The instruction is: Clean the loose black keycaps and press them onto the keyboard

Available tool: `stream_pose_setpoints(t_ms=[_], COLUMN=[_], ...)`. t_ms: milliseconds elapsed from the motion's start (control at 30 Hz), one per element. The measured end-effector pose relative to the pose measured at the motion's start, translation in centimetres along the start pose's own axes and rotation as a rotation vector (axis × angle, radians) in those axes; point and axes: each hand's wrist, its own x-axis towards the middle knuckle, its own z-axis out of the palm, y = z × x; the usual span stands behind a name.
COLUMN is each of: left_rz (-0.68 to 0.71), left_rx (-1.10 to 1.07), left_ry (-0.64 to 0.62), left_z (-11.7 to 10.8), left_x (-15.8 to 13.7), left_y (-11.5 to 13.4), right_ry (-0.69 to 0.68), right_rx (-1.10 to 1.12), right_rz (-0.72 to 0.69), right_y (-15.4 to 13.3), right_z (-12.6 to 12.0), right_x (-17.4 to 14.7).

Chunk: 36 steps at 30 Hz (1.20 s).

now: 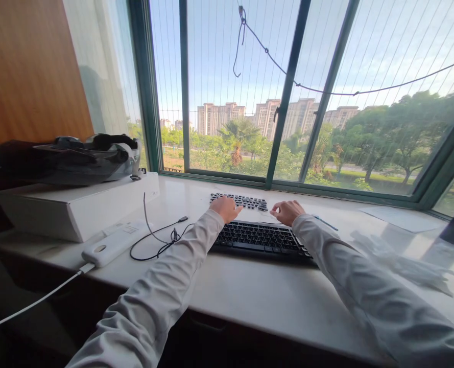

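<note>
My left hand (225, 208) rests at the near edge of rows of small black keycaps (245, 199) laid out on the white sill. Its thumb sticks out to the right, apart from the rest, and its other fingers are mostly hidden behind the hand. To the right of the keycaps, my right hand (287, 211) is closed, thumb and fingertips drawn together; whatever they pinch is too small to name. A black keyboard (259, 237) lies just in front of both hands, its right end partly covered by my right sleeve.
A white box (77, 207) with dark gear (96, 158) on top stands left. Nearer are a white power strip (114, 243) and a looped black cable (146, 255). Right of my hand lie a thin blue-green tool (325, 222), clear plastic (406, 260) and paper (401, 219).
</note>
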Motion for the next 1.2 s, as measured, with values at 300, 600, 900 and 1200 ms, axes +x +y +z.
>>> stream_pose_setpoints(t_ms=[300, 600, 900, 1200], left_rz=[0.056, 0.066, 0.085, 0.356], left_rx=[0.016, -0.025, -0.035, -0.065], left_ry=[0.000, 0.122, 0.175, 0.249], left_z=[0.5, -0.5, -0.7, -1.0], left_x=[-0.3, -0.5, -0.9, -2.3], left_y=[0.6, 0.9, 1.4, 3.6], right_ry=[-0.037, -0.030, 0.003, 0.244], right_rx=[-0.062, -0.032, 0.034, 0.169], right_rz=[0.015, 0.020, -0.011, -0.315], right_y=[0.7, 2.1, 2.2, 4.7], right_z=[2.0, 5.6, 5.0, 0.7], right_x=[5.7, 8.5, 8.0, -3.6])
